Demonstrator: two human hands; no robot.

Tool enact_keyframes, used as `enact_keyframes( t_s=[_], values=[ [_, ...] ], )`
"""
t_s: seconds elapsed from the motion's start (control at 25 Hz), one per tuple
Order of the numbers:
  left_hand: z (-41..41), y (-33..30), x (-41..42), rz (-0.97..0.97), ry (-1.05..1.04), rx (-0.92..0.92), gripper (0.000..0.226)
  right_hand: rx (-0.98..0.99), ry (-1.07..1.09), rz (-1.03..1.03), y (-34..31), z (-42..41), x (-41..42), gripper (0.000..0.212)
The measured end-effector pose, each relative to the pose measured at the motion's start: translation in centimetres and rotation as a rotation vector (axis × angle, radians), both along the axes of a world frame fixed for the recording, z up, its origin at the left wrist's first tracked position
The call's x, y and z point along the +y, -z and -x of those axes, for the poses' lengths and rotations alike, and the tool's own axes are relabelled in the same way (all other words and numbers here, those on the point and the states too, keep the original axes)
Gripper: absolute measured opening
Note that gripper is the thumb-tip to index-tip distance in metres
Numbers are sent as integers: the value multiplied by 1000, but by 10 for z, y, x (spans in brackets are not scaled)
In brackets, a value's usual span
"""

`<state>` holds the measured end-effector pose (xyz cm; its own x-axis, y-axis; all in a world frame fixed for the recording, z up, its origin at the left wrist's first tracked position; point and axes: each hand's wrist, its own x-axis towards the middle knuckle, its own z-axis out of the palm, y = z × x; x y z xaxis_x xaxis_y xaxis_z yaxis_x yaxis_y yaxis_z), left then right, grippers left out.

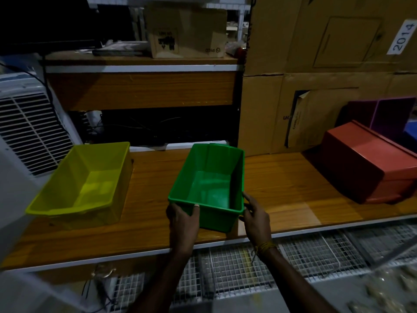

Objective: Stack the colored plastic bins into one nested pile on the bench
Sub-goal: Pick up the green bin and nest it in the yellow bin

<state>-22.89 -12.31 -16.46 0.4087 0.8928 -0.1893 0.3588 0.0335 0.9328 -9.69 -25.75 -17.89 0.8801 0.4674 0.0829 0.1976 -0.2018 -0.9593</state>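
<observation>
Dim wooden bench (282, 184) shows nothing nested yet: left hand (184, 219) and right hand (256, 214) grasp the green bin (209, 184) mid-bench, yellow bin (83, 184) and overturned red bin (370, 163) apart.

A small cardboard box (186, 30) stood on the upper wooden shelf (140, 61), its printing upside down. Left of that box on the same shelf lay a flat dark object too dim to identify. Right of the box rose a wall of large flattened cartons (316, 53), one bearing a white label (402, 39) that read 2014. Far to the box's left and lower down stood a white appliance with a slatted grille (29, 129). Well below the box, white wire mesh (293, 256) stretched across the foreground.
</observation>
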Motion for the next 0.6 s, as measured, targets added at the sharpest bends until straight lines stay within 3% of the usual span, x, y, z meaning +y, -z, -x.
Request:
enact_keyframes(
  t_s=[0.16,0.36,0.6],
  values=[
    [-3,-10,-26,-179,135,82,87,-96,-138,76,5,16,8,44],
    [0,-3,-40,-385,287,356,36,-418,-170,254,4,15,20,32],
    [25,-7,-16,-449,194,354,20,-567,-170,529,-9,-2,35,31]
  ],
)
